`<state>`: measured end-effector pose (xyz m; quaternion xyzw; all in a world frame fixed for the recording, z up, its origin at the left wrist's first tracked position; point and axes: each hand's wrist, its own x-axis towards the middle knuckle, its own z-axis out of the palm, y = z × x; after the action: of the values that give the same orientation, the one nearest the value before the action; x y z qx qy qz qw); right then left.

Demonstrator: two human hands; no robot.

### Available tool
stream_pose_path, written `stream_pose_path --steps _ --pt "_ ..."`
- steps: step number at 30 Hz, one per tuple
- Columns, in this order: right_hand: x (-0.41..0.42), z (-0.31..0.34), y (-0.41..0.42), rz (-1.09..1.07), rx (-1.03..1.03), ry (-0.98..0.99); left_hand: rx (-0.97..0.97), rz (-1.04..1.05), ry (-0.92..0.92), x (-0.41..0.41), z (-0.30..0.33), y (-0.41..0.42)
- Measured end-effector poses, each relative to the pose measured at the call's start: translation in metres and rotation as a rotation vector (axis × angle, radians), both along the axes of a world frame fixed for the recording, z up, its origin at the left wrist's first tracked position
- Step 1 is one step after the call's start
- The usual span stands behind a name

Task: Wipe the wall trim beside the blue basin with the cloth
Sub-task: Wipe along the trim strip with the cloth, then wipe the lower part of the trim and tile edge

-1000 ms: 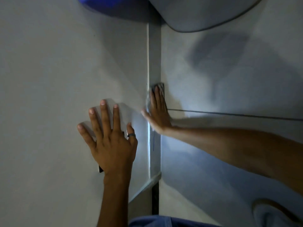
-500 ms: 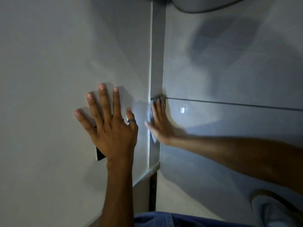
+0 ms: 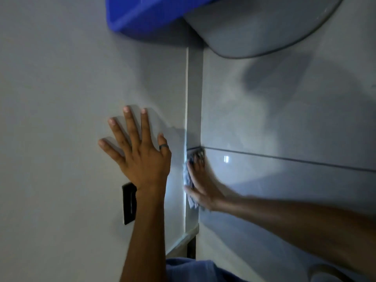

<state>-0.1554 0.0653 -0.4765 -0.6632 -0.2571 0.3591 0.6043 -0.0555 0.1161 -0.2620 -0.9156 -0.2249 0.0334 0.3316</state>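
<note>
The wall trim (image 3: pixel 194 102) runs as a narrow grey strip up the middle of the view, from the floor edge at the bottom to the blue basin (image 3: pixel 142 15) at the top. The cloth (image 3: pixel 188 180) lies flat against the lower part of this strip, just below the dark joint line (image 3: pixel 284 157) that crosses the tiled panel on the right. The right hand (image 3: pixel 200 184) presses it there with fingers straight and close together, palm flat, thumb out toward the bottom; the cloth shows only as a pale crumpled edge on the left side of the fingers and below the thumb.

Judging from where the cloth sits, the wiping is under way on the lower stretch of the trim. The long upper stretch between the joint line and the basin has no cloth on it now, and whether it is already clean cannot be told in this dim light. The short piece near the floor is also apart from the cloth.

The left hand (image 3: pixel 140 157) rests on the plain wall left of the trim, fingers spread wide, palm flat, a ring on the finger nearest the trim, holding nothing; it seems to brace the body. A dark wall plate (image 3: pixel 128 202) shows partly behind its wrist. A pale rounded fixture (image 3: pixel 264 23) hangs right of the basin.
</note>
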Motion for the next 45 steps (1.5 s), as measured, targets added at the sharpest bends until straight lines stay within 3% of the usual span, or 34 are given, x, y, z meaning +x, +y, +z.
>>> stream_pose_path --steps 3,9,14,18,23,29,32,35,37,41,45 --pt "0.021 0.004 0.000 0.004 -0.010 -0.026 -0.026 -0.037 0.086 -0.006 0.020 0.006" --pt "0.232 0.021 0.035 -0.459 -0.051 -0.102 0.044 -0.069 0.057 -0.032 0.033 0.010" --pt "0.334 0.021 0.041 -0.578 -0.032 0.010 0.042 -0.069 0.062 -0.018 0.018 0.006" --pt "0.296 0.017 0.038 -0.549 0.032 -0.015 0.003 -0.074 0.014 -0.002 0.008 0.007" --pt "0.171 0.000 0.035 -0.442 0.037 -0.016 0.031 -0.113 -0.010 0.010 -0.004 0.010" --pt "0.033 0.005 -0.006 -0.237 0.022 -0.236 -0.026 -0.118 -0.027 0.007 -0.005 0.010" --pt "0.020 0.050 -0.044 0.097 -0.130 -0.059 -0.183 -0.037 0.052 -0.014 0.011 -0.005" --pt "0.065 0.104 -0.084 0.441 -0.402 0.200 -0.401 0.088 0.088 -0.039 0.040 -0.038" --pt "0.107 0.148 -0.105 0.582 -0.532 0.160 -0.495 0.125 0.081 -0.057 0.071 -0.058" --pt "0.199 0.254 -0.140 0.543 -0.451 0.281 -0.599 0.147 -0.002 -0.068 0.150 -0.075" --pt "0.293 0.351 -0.163 0.400 -0.380 0.207 -0.697 0.198 -0.102 -0.052 0.223 -0.082"
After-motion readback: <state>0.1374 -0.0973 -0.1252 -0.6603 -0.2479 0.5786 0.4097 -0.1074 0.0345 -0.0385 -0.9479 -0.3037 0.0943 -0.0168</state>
